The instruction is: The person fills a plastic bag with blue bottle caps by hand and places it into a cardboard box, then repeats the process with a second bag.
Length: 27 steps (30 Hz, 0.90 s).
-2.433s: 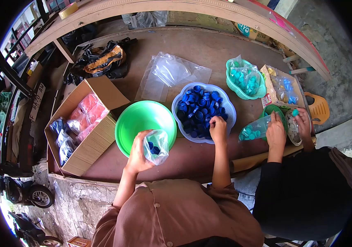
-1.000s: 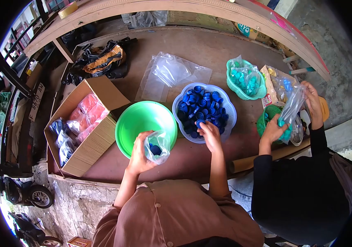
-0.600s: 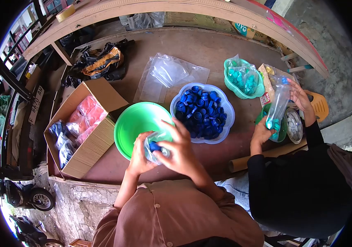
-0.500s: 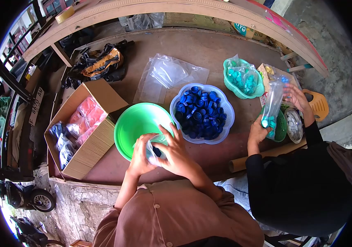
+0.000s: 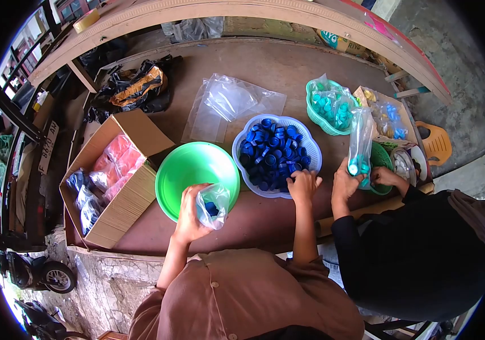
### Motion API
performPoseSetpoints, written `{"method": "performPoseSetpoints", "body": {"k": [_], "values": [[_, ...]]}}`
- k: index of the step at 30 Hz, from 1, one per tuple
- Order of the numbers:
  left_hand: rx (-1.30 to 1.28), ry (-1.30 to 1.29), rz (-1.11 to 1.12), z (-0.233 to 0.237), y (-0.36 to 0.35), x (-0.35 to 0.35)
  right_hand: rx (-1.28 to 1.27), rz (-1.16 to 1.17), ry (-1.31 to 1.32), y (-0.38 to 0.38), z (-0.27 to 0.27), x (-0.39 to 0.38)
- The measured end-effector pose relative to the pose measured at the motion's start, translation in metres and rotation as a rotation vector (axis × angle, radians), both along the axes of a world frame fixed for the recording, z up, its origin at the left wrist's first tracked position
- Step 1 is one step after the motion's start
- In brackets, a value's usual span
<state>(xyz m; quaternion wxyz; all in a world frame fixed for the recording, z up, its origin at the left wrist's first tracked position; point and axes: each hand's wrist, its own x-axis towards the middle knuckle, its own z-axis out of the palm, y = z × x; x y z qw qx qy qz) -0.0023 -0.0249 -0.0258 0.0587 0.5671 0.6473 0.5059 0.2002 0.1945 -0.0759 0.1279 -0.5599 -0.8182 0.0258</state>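
Note:
My left hand (image 5: 190, 218) is closed on a clear plastic bag (image 5: 215, 195) that has a few dark blue bottle caps (image 5: 212, 208) in it. The bag's mouth gapes upward, over the near right rim of a green basin (image 5: 168, 198). At the near right rim of a lavender plastic basket (image 5: 248, 186), my right hand (image 5: 305, 186) reaches the heap of blue bottle caps (image 5: 273, 153) with its fingers apart. Its fingertips touch or nearly touch the caps; no cap shows clearly in its grasp.
A cardboard box (image 5: 132, 209) with bagged caps stands left. Flat plastic bags (image 5: 231, 102) lie behind the basin. To my right, a person in black holds a long bag of turquoise caps (image 5: 360, 147), near a turquoise basket (image 5: 333, 129), a green basket (image 5: 381, 156) and a cardboard tray (image 5: 407, 116).
My right hand has left the plastic bag and moved right to the basket of blue caps. My left hand keeps the bag. The other person's right hand has lowered into the green basket.

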Motion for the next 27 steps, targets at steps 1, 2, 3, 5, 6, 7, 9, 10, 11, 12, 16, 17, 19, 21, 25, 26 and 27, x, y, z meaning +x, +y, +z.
{"method": "performPoseSetpoints", "body": {"k": [1, 2, 3, 5, 6, 7, 9, 10, 11, 12, 16, 17, 19, 21, 25, 26, 27], "values": [[-0.001, -0.001, 0.001, -0.001, 0.0, 0.0, 0.018, -0.011, 0.03, 0.001, -0.003, -0.001], [0.003, -0.008, 0.002, -0.002, 0.0, 0.0, 0.016, -0.01, 0.03, 0.002, -0.006, -0.002], [0.006, -0.015, 0.003, -0.002, -0.001, 0.0, 0.027, -0.004, 0.029, 0.003, -0.01, -0.002], [0.002, -0.018, 0.005, -0.002, -0.001, 0.0, 0.04, 0.001, 0.03, 0.003, -0.011, -0.001], [-0.003, -0.022, 0.007, -0.002, -0.002, 0.0, 0.052, 0.009, 0.057, 0.003, -0.01, -0.001], [-0.002, -0.022, 0.007, -0.002, -0.002, 0.001, 0.064, 0.017, 0.084, 0.003, -0.01, 0.0], [0.002, -0.006, 0.012, -0.001, -0.002, 0.0, 0.016, 0.008, 0.202, 0.001, -0.004, 0.003], [0.004, -0.005, 0.015, 0.0, -0.002, 0.0, -0.036, -0.004, 0.318, 0.0, 0.0, 0.004], [-0.006, -0.003, 0.015, 0.002, -0.003, 0.0, -0.082, 0.036, 0.429, 0.0, 0.003, 0.006], [-0.015, -0.002, 0.012, 0.002, -0.003, 0.0, -0.082, 0.035, 0.429, -0.002, 0.007, 0.007], [-0.015, -0.011, 0.01, -0.001, -0.001, 0.001, -1.165, 0.278, 1.87, -0.004, 0.003, 0.013], [-0.017, -0.01, 0.003, -0.001, 0.0, 0.002, -1.236, 0.308, 1.937, -0.006, 0.004, 0.012], [-0.018, -0.007, -0.001, -0.001, 0.0, 0.002, -1.31, 0.343, 2.001, -0.012, 0.012, 0.006], [-0.032, -0.001, -0.01, -0.001, -0.001, 0.001, -1.314, 0.404, 2.023, -0.019, 0.024, 0.001], [-0.031, -0.008, 0.011, 0.0, -0.001, 0.002, -1.228, 0.502, 1.995, -0.038, 0.043, -0.014], [-0.045, -0.004, 0.006, 0.0, -0.001, 0.001, -1.209, 0.53, 1.954, -0.041, 0.04, -0.019], [-0.06, 0.0, 0.001, 0.0, -0.002, 0.001, -1.256, 0.574, 1.996, -0.045, 0.042, -0.024]]}}
